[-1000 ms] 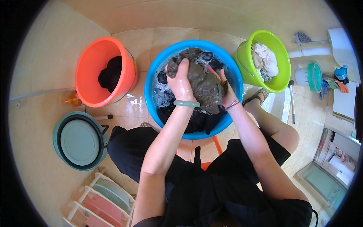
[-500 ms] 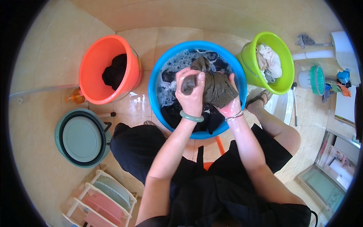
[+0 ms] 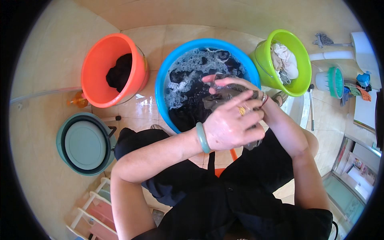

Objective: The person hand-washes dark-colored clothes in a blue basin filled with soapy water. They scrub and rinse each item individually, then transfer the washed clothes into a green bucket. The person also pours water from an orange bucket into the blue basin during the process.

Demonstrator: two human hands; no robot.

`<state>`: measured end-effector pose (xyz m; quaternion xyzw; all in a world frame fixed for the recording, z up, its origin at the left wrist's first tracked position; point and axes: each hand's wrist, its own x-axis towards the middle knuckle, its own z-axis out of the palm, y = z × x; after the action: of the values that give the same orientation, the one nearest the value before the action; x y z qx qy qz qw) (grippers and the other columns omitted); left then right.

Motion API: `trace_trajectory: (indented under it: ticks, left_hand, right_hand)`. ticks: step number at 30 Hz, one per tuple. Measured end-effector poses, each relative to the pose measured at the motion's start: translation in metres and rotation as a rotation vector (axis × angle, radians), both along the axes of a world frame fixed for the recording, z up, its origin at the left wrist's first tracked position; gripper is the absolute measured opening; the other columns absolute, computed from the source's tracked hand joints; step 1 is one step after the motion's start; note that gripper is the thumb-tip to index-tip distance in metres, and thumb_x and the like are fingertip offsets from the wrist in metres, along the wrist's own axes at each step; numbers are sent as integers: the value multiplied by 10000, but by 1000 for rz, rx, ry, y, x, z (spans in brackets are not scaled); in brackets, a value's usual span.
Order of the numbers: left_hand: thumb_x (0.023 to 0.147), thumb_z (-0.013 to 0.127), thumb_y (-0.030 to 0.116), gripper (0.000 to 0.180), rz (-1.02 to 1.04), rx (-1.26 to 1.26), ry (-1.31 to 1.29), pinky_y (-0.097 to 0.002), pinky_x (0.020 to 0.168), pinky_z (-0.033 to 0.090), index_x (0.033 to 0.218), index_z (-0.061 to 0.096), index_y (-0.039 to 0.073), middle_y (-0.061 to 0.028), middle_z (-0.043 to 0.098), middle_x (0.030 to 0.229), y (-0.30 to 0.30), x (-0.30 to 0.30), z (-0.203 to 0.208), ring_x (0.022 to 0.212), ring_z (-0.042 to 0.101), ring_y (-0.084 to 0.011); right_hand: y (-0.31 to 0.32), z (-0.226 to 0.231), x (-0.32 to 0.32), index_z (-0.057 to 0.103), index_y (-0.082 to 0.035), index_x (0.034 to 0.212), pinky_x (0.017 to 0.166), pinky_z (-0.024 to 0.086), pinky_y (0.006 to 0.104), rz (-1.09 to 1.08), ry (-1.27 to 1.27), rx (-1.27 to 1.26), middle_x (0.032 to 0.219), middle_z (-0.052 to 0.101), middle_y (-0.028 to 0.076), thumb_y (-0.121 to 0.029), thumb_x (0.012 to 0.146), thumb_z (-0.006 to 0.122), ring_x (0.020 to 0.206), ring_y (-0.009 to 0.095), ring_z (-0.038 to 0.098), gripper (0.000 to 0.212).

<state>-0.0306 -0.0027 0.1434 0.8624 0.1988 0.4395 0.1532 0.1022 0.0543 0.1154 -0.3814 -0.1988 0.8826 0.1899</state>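
A wet, dark grey-brown cloth garment is bunched between my two hands over the right side of a blue basin. My left hand, with a pale green bangle at the wrist and a gold-coloured ring, lies across it from the near side, its fingers curled around the fabric. Behind it my right hand grips the same garment from the far side, partly covered by the cloth and the left hand. Dark clothes soak in sudsy water in the basin.
An orange bucket with dark cloth stands left of the basin, a green bucket with pale cloth right. Nearer on the left are a grey-green folding basin and a white rack. A brush hangs at the right.
My left hand has swung from the basin's middle to the right, across the garment and in front of my right hand. The garment has shifted right and nearer, twisted between both hands.
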Motion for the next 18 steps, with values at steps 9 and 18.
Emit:
trace_trajectory:
  ticks: [9,18]
  left_hand:
    - [670,581,219,115,-217,201,245,-491,993,436,725,558,121,-44,534,713,-16,8,-29,789,626,-257]
    - [693,570,233,147,-302,319,476,-443,964,429,743,554,95,-59,548,741,-14,20,-69,803,611,-257]
  right_hand:
    - [10,-19,-13,681,-3,900,717,503,263,296,-162,287,825,658,37,-290,908,641,761,97,606,290]
    - [13,-39,-24,663,6,795,620,479,258,447,-481,577,740,643,37,-273,939,581,657,86,575,324]
